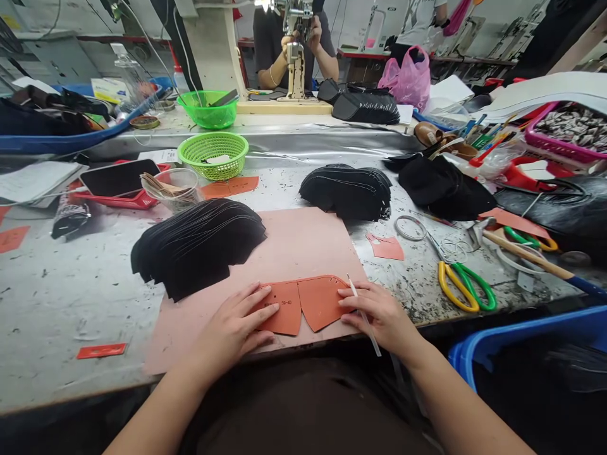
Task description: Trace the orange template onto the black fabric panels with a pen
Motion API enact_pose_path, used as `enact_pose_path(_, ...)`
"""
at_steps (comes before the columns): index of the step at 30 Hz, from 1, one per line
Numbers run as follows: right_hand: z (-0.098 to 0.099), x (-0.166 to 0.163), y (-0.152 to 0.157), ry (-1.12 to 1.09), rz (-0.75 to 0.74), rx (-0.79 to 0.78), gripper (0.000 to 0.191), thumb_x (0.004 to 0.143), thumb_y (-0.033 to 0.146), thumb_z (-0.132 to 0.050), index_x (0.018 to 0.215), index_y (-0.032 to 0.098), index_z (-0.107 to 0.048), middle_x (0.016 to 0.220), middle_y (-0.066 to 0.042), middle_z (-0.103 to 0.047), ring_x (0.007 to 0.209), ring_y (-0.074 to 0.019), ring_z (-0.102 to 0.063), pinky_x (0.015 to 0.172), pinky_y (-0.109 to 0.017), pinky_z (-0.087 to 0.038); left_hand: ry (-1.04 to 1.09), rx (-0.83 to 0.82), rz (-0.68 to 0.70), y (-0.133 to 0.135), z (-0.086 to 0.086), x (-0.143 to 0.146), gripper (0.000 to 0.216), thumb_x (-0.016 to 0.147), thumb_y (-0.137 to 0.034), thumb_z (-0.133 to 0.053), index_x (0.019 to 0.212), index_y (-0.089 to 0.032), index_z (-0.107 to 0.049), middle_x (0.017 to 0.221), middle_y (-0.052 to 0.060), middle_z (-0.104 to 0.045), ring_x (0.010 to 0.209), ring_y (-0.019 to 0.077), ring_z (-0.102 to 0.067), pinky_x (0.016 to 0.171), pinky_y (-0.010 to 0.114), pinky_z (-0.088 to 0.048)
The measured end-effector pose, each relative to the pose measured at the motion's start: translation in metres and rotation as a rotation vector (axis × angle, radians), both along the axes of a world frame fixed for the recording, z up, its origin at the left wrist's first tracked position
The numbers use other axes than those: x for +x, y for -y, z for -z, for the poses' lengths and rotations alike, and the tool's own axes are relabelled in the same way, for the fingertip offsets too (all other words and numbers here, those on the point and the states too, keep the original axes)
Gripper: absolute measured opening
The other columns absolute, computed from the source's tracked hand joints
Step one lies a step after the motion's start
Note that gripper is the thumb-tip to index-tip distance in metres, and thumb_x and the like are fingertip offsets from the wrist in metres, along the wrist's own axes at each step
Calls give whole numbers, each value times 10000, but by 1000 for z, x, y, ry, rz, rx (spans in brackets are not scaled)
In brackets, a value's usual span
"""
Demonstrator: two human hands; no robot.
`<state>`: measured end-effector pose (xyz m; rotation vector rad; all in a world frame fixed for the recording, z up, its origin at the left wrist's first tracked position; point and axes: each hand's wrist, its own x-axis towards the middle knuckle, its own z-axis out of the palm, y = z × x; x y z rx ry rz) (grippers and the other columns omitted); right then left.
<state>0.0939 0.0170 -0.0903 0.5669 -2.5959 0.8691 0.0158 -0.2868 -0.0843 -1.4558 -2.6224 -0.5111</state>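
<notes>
An orange template (303, 302) lies on a pink mat (294, 246) near the table's front edge. My left hand (237, 325) rests flat on the template's left half, fingers spread. My right hand (379, 316) touches the template's right edge and pinches a thin white marking pen (363, 314). A fanned stack of black cut pieces (199, 243) sits on the mat's left corner. A second black stack (348, 189) lies behind the mat.
Yellow and green scissors (462, 284) lie at the right with a small orange piece (386, 246) and a ring. Green baskets (213, 155) and a red tray stand behind. A blue bin (521, 335) is at lower right. Another person works at a machine (296, 57) opposite.
</notes>
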Motion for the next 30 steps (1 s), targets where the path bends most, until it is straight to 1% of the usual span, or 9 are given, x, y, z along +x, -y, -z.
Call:
enact_pose_path(6,6,4,3,-4,59,-26,123,826,244,-602,949,233,-599,1058,-59,-669,976,-232,-594,857,-435,-492,-26,30,5,0,4,-2,356,924,-427,-405,1134,-219,-603,1289,84,-509,1229,269,-413,948,432,-431)
enact_pose_path(9,5,4,4,13,70,-29,97,826,239,-600,923,228,-602,1048,-57,-670,991,-234,-581,863,-437,-489,-64,15,17,-1,-1,0,339,926,-402,-411,1132,-213,-601,1273,82,-523,1222,267,-421,945,420,-428)
enact_pose_path(11,4,4,5,21,72,-22,81,829,236,-593,908,225,-603,1039,-56,-672,997,-236,-571,858,-436,-491,-91,-25,3,-7,-7,4,320,909,-392,-447,1110,-204,-610,1250,82,-542,1217,283,-421,946,429,-417)
enact_pose_path(13,1,4,6,29,69,-12,72,830,233,-587,900,223,-605,1027,-56,-673,995,-238,-566,853,-434,-491,-125,-66,-46,-18,-13,13,313,878,-385,-498,1082,-181,-619,1241,93,-546,1220,305,-411,969,444,-381)
enact_pose_path(15,-1,4,6,45,63,-3,69,831,227,-582,896,221,-606,1023,-57,-672,984,-235,-567,846,-427,-493,-166,-74,-51,-32,-15,26,368,846,-415,-537,1108,-165,-600,1271,103,-519,1233,318,-390,1009,453,-321)
enact_pose_path(17,-3,4,7,67,61,8,72,832,223,-578,897,221,-607,1028,-59,-668,976,-232,-567,841,-421,-494,-206,-80,33,-46,-12,38,500,824,-497,-543,1209,-179,-531,1321,98,-474,1243,318,-375,1031,459,-271)
enact_pose_path(20,-4,5,7,94,67,26,76,836,230,-568,899,225,-611,1035,-62,-663,971,-233,-570,825,-416,-498,-214,-172,112,-56,-3,50,612,826,-570,-499,1306,-197,-426,1365,89,-423,1253,312,-360,1033,462,-241)
enact_pose_path(23,-3,6,7,96,70,31,76,841,242,-557,891,228,-612,1025,-66,-666,959,-236,-578,811,-415,-500,-173,-226,110,-56,1,53,597,846,-570,-466,1312,-202,-413,1378,82,-406,1263,308,-343,1035,459,-227)
enact_pose_path(30,-3,8,8,104,72,22,91,838,258,-558,888,227,-628,1022,-64,-669,964,-232,-583,834,-409,-491,-151,-221,109,-52,-1,53,582,856,-561,-455,1314,-206,-405,1387,67,-396,1264,303,-341,1038,456,-220)
